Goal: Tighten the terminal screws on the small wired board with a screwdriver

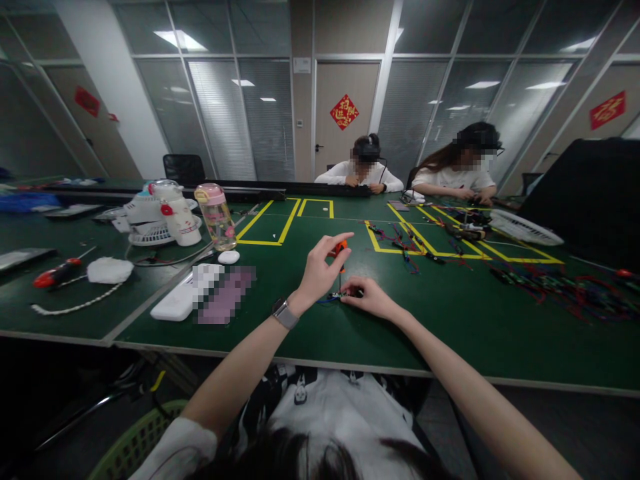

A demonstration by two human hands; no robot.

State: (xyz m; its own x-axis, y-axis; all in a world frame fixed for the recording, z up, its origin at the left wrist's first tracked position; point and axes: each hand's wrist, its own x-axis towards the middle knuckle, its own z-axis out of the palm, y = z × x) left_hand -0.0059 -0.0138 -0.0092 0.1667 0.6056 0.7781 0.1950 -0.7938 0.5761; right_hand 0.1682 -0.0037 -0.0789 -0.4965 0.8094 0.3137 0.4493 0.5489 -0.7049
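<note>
An upright screwdriver (pixel 341 248) with an orange handle stands between the thumb and fingers of my left hand (pixel 320 263). The index finger reaches over past the top of the handle. Its dark shaft runs down to a small circuit board (pixel 337 295) on the green table, where blue wire trails off to the left. From the right, my right hand (pixel 370 299) is closed with its fingertips on the board's edge. Its curled fingers hide part of the board, and the exact contact of the screwdriver tip is too small to make out.
Wired boards (pixel 545 287) lie heaped to the right, with more wired boards (pixel 410 243) near yellow tape (pixel 385 250). A white power bank (pixel 175 300), a pink bottle (pixel 217 213) and another screwdriver (pixel 57 273) are on the left. Two people (pixel 363 167) sit across the table (pixel 280 313).
</note>
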